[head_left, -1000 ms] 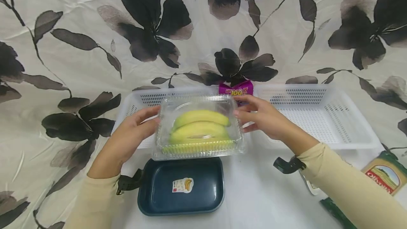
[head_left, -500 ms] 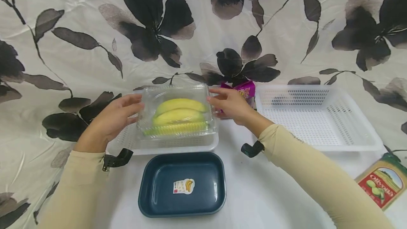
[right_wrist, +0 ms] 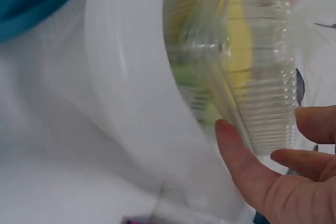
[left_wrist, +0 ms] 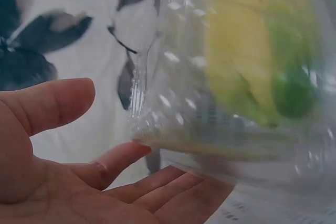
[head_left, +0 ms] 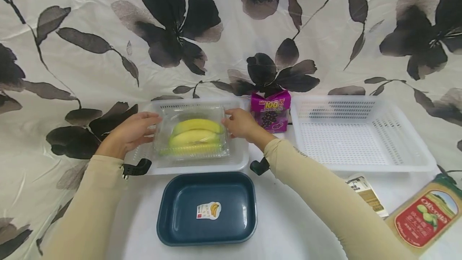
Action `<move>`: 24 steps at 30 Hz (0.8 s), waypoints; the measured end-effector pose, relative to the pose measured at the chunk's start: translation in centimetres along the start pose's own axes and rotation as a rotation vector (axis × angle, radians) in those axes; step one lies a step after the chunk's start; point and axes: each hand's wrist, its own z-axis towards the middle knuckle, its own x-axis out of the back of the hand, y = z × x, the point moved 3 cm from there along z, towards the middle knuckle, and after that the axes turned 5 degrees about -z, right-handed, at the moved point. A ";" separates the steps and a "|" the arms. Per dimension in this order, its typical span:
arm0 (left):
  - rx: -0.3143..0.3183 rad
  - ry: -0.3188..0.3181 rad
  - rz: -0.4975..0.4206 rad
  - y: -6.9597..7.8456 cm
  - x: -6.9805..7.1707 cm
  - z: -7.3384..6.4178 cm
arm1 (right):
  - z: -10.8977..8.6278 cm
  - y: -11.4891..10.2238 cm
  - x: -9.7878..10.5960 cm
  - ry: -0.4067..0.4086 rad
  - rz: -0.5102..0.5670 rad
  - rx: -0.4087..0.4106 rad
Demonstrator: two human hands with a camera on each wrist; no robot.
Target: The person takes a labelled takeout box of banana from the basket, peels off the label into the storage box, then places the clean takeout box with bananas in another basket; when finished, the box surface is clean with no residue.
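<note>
A clear plastic clamshell box (head_left: 193, 113) with yellow-green bananas (head_left: 196, 137) inside sits low within the left white basket (head_left: 202, 168). My left hand (head_left: 138, 129) is at the box's left edge. In the left wrist view its thumb (left_wrist: 68, 103) stands clear of the plastic, while the extended fingers (left_wrist: 126, 161) reach under the near corner. At the opposite edge is my right hand (head_left: 242, 123), its fingertips on the box's side. One right finger (right_wrist: 236, 150) extends along the lower corner in the right wrist view.
In front lies a dark blue tray (head_left: 184, 232) bearing a banana sticker. A purple grape-candy bag (head_left: 270, 111) stands between the left basket and another white basket (head_left: 393, 167). At the right are an Olivoila bottle (head_left: 426, 216) and a small printed packet (head_left: 366, 196).
Both hands have carried the banana box left and back over the left basket, then lowered it inside. The candy bag and printed packet have come into fuller view.
</note>
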 end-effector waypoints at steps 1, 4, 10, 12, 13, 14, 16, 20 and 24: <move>0.010 0.002 -0.008 -0.2 0.1 0.1 | 0.1 -0.1 -0.4 -0.008 -0.025 0.007; 0.039 0.001 -0.011 -0.9 0.6 0.5 | 0.4 -0.4 -1.2 -0.022 -0.050 0.013; 0.064 -0.028 0.019 -1.8 1.2 1.0 | 1.0 -0.3 -2.4 -0.041 -0.015 -0.002; 0.061 -0.034 0.023 -2.1 1.3 1.1 | 1.1 -0.1 -2.6 -0.042 -0.003 -0.016; 0.059 -0.033 0.028 -2.2 1.3 1.2 | 1.2 0.0 -2.6 -0.041 -0.002 -0.022; 0.057 -0.036 0.031 -2.4 1.3 1.3 | 1.3 0.1 -2.7 -0.040 -0.003 -0.029; 0.054 -0.030 0.047 -2.7 1.4 1.5 | 1.4 0.4 -2.7 -0.043 -0.002 -0.041; 0.043 -0.026 0.069 -3.3 1.5 1.8 | 1.5 0.7 -2.8 -0.056 -0.005 -0.058; 0.032 -0.038 0.055 -3.7 1.6 2.0 | 1.5 0.7 -2.9 -0.054 -0.021 -0.058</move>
